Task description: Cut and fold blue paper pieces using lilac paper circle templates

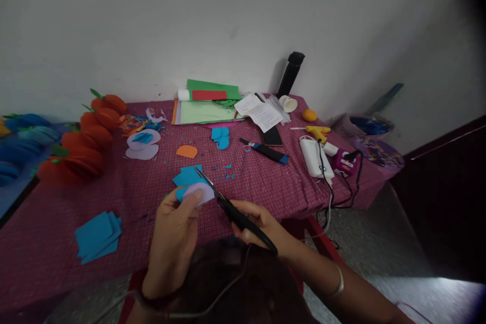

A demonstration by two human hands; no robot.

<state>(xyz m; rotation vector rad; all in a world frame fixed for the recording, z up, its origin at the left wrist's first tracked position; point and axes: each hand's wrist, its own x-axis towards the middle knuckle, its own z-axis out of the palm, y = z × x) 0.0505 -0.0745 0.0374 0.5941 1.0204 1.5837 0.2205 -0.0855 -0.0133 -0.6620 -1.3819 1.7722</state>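
Lilac piece point(205, 193), clamped over blue sheet point(180, 193) by left fingers point(190, 205), might slip if pinched loosely; right fingers point(248, 207) grip scissors point(232, 211) beside it.

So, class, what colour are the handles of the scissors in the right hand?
Black; the handles show best in the head view.

From my remote seat I see a pale, marked wall point(152, 25) behind a table point(261, 185) with a red checked cover. Right, dim grey floor point(387, 248) meets a dark panel point(448, 202), brightened by a patch of light point(455, 286).
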